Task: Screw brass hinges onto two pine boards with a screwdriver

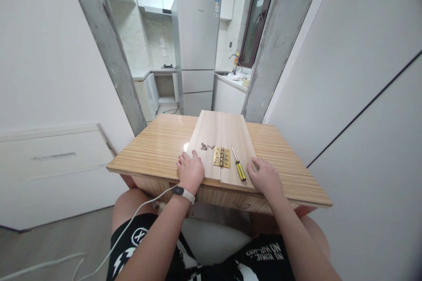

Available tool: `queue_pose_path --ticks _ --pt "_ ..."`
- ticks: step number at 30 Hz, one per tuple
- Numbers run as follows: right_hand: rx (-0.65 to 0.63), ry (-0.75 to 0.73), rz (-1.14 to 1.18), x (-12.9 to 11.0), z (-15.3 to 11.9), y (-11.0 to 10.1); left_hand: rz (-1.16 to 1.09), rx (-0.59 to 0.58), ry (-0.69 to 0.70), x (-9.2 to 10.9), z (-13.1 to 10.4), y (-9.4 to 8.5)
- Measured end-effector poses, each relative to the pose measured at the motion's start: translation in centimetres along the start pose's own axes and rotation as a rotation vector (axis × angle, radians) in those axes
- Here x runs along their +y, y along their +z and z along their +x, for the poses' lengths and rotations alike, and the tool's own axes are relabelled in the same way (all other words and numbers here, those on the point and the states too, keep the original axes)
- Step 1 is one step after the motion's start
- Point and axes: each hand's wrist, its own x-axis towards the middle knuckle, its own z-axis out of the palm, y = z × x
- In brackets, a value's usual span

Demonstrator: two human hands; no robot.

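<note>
Both left hand (pixel 191 169) and right hand (pixel 265 176), half-spread and empty, seemingly steady the boards (pixel 231 132) between; taking the screwdriver (pixel 240 168) there means freeing one.

head view | worn high, looking forward and down | table (pixel 154 140) near, refrigerator (pixel 198 35) farther off

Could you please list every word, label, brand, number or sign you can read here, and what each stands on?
"NO": shorts, right leg.
"HIP-HOP", apparently: shorts, right leg; the other words there are unclear.
"X", in a circle: shorts, left leg.
Too small or blurred to read: the fridge brand, its sticker and the watch screen.
No readable text: hinge, screwdriver.
</note>
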Motion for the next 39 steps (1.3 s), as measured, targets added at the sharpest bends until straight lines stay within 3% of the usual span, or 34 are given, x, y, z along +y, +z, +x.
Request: queue_pose_path --ticks 13,20,24,29,33,36,39 --pt "-0.061 -0.017 0.074 0.8 2.6 0.2 -0.047 -0.007 -0.038 1.1 0.3 0.2" --pt "-0.057 -0.035 0.082 1.2 2.7 0.6 -0.041 0.008 -0.031 1.1 0.4 0.7" --pt "-0.062 -0.071 0.029 0.9 2.7 -0.2 -0.043 -0.021 -0.02 0.7 0.8 0.1" --pt "0.04 -0.008 -0.003 -1.7 2.2 -2.1 -0.064 -0.089 0.012 -0.2 1.9 -0.5" --pt "-0.157 0.038 0.035 -5.0 1.0 -2.7 -0.106 -0.067 0.044 -0.3 2.9 -0.4" --pt "-0.197 0.06 0.001 -6.3 1.0 -2.2 -0.151 -0.017 0.12 -0.1 3.4 0.0" --pt "-0.186 0.061 -0.017 -6.1 2.5 -1.6 -0.194 -0.009 0.196 0.1 4.0 0.4"
